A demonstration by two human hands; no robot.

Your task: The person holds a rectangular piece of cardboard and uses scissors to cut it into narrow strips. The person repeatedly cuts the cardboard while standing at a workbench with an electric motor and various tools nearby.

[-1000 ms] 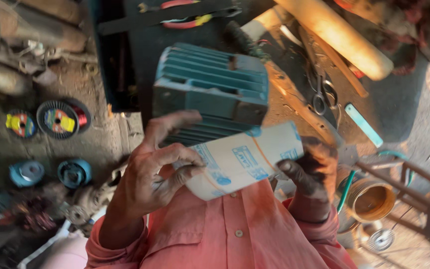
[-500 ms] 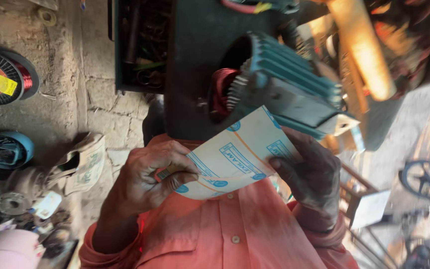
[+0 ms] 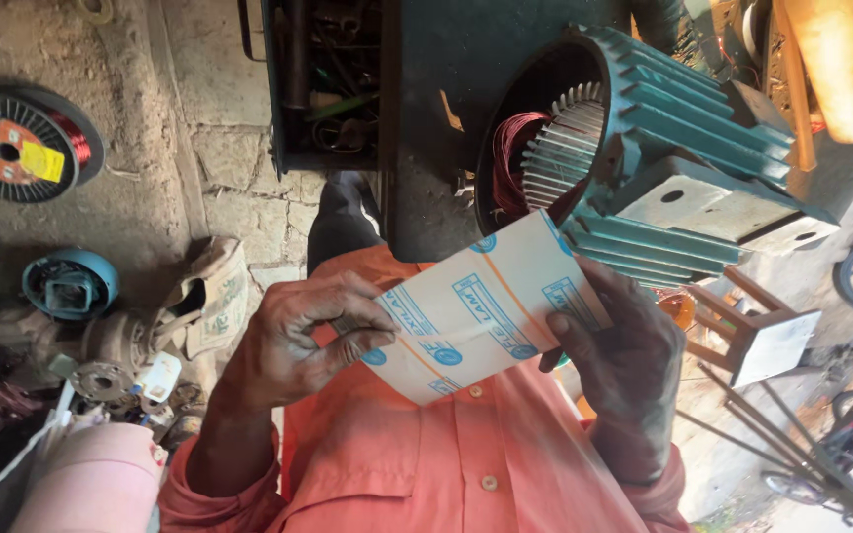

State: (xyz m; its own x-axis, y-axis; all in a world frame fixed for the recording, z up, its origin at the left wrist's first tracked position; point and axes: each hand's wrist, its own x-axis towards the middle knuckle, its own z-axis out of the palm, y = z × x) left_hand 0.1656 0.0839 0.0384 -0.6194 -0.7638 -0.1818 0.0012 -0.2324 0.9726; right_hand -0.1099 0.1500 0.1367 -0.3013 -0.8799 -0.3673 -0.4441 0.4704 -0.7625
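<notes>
Holding printed sheet [image 3: 481, 311], both hands.

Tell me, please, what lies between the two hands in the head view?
In the head view, a white sheet with blue print spans between the left hand and right hand; both hold its ends.

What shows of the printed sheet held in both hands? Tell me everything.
The sheet is stiff, off-white paper or card printed with repeated blue marks and round blue dots, crossed by a thin orange line. It is flat to slightly bowed and tilted, with its right end higher. The left hand pinches its lower left end and the right hand grips its right edge. It is held before the orange shirt, and its upper corner overlaps the teal finned motor housing.
</notes>
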